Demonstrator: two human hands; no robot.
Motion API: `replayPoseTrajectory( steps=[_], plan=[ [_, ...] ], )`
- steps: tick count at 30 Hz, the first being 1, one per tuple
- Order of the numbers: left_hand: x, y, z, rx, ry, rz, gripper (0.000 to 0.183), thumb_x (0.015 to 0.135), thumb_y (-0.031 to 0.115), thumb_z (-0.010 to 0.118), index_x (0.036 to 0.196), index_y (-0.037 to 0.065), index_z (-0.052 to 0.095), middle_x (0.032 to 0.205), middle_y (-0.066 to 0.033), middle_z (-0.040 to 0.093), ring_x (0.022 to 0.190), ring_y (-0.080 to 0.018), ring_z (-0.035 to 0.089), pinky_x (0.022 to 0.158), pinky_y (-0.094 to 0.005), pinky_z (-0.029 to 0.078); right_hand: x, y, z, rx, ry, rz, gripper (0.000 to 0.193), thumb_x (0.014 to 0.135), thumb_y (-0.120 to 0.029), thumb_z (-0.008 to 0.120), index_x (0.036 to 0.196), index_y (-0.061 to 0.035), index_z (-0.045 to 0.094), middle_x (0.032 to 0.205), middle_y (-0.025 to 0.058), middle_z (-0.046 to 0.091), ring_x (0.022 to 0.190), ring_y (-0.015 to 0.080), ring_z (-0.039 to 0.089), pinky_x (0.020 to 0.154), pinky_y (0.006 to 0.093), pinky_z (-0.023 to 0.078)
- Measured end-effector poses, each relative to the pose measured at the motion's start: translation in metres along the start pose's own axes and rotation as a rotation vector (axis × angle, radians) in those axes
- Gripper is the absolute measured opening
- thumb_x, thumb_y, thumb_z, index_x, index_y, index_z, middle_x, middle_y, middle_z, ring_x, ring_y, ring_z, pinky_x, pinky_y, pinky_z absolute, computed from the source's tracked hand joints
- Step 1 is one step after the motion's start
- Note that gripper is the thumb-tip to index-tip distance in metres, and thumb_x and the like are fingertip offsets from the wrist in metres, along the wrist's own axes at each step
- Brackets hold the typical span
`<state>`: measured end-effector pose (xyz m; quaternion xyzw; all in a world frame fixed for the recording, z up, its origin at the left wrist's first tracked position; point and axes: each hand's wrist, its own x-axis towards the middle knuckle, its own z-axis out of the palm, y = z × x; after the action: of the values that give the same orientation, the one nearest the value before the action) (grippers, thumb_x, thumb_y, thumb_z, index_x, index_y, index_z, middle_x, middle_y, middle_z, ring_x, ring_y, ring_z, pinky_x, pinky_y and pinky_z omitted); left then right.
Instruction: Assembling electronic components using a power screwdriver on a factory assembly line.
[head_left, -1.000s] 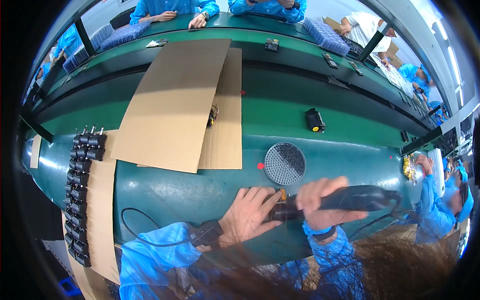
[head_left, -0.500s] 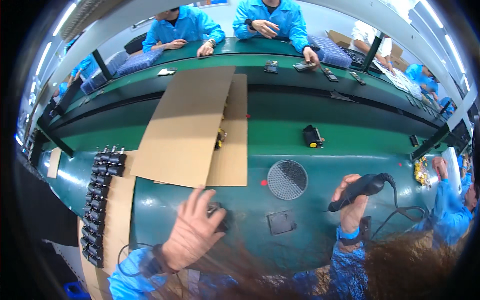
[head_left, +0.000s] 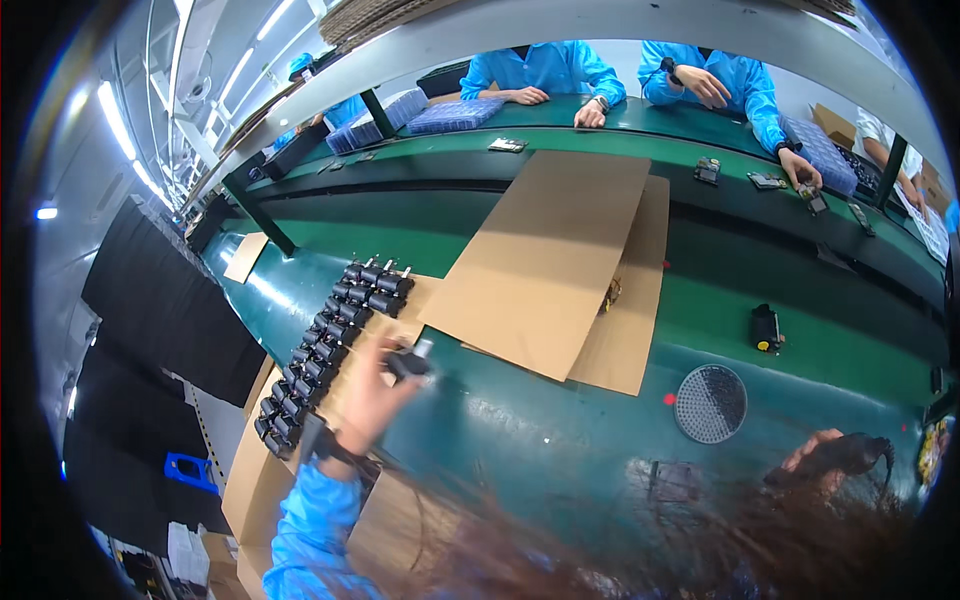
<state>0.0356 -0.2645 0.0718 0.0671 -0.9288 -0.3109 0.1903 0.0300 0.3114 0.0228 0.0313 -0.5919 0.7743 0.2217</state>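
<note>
My left hand [head_left: 372,395] grips a small black part with a silver shaft [head_left: 408,362] between thumb and fingers. It is raised at the right side of several similar black cylindrical parts [head_left: 322,345], lined up in rows on a cardboard sheet [head_left: 425,297]. At the right, my right hand [head_left: 806,458] is wrapped round a black corded electric screwdriver [head_left: 848,455], partly blurred and hidden by hair. A dark square pad [head_left: 676,481] lies on the table between my hands.
Large cardboard sheets [head_left: 545,265] lie mid-table over yellow-and-black parts. A round textured disc [head_left: 711,403] and a black-and-yellow part [head_left: 766,330] are to the right. Co-workers in blue sit across, beyond a raised shelf with small circuit devices [head_left: 707,170]. A metal beam [head_left: 560,45] spans above.
The view has swung left. My left hand, earlier open over a dark part on the table, now holds a black part beside the rows. My right hand still holds the screwdriver.
</note>
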Motion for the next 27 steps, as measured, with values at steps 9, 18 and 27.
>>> replayPoseTrajectory(
  steps=[9, 18, 27],
  plan=[
    [0.042, -0.122, -0.010, 0.488, 0.169, -0.006, 0.066, 0.068, 0.014, 0.087, 0.128, 0.005, 0.063, 0.119, -0.0192, 0.061, 0.112, -0.0386, 0.060, 0.100, -0.0433, 0.050, 0.000, -0.007, 0.003, -0.028, -0.005, -0.011, 0.076, 0.092, -0.074, 0.057, 0.120, -0.0042, 0.048, 0.091, 0.0054, 0.050, 0.068, 0.0141, 0.053, 0.064, 0.0275, 0.044],
    [0.082, -0.097, 0.020, 0.647, 0.203, -0.020, 0.088, 0.068, 0.019, 0.087, 0.146, 0.011, 0.049, 0.139, -0.0194, 0.050, 0.129, -0.0403, 0.049, 0.106, -0.0525, 0.042, -0.008, -0.005, -0.011, 0.058, 0.015, 0.048, 0.080, 0.089, -0.076, 0.060, 0.121, -0.0035, 0.049, 0.092, 0.0051, 0.054, 0.072, 0.0145, 0.055, 0.067, 0.0286, 0.046],
    [0.117, 0.161, 0.159, 0.131, -0.107, 0.737, 0.075, 0.075, 0.010, 0.079, 0.144, 0.006, 0.052, 0.144, -0.0171, 0.049, 0.135, -0.0375, 0.047, 0.113, -0.0481, 0.038, 0.005, -0.008, 0.016, 0.074, 0.077, 0.071, 0.083, 0.080, -0.075, 0.071, 0.115, -0.0020, 0.055, 0.089, 0.0072, 0.061, 0.071, 0.0158, 0.062, 0.063, 0.0286, 0.051]
  ],
)
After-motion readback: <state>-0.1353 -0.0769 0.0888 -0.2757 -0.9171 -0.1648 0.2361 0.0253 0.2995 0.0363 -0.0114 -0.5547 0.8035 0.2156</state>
